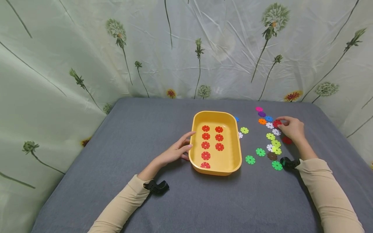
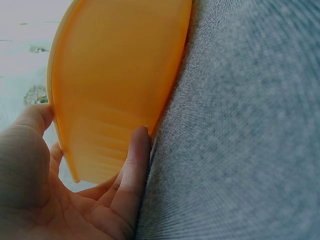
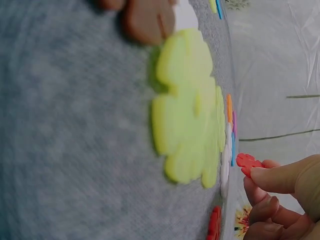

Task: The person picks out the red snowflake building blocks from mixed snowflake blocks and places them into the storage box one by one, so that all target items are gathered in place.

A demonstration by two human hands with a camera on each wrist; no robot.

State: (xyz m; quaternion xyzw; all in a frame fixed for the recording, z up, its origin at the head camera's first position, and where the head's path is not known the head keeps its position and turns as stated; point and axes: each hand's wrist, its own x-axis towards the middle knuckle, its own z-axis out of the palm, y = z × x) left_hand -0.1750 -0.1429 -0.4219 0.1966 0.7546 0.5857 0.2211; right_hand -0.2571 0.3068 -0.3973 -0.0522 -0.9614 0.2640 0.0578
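Note:
My right hand [image 1: 292,127] pinches a red snowflake disc [image 3: 247,161] between thumb and fingers, above the loose discs at the right of the table. The yellow tray [image 1: 237,145] holds several red snowflake discs [image 1: 205,145] lying in two columns, the left one longer. At the tray's left side rests my left hand [image 1: 176,150], its fingertips against the rim and outer wall. In the left wrist view the fingers [image 2: 135,170] lie along that wall rather than curling round it. Another red disc [image 1: 287,139] lies on the cloth below my right hand.
Loose discs include lime [image 1: 270,136], green [image 1: 277,165], brown [image 1: 272,156], white [image 1: 276,132], orange [image 1: 262,121], purple [image 1: 262,114] and pink [image 1: 259,109]. A blue disc [image 1: 237,119] is partly behind the tray. Grey cloth [image 1: 140,129] covers the table; a flowered curtain [image 1: 175,64] hangs behind.

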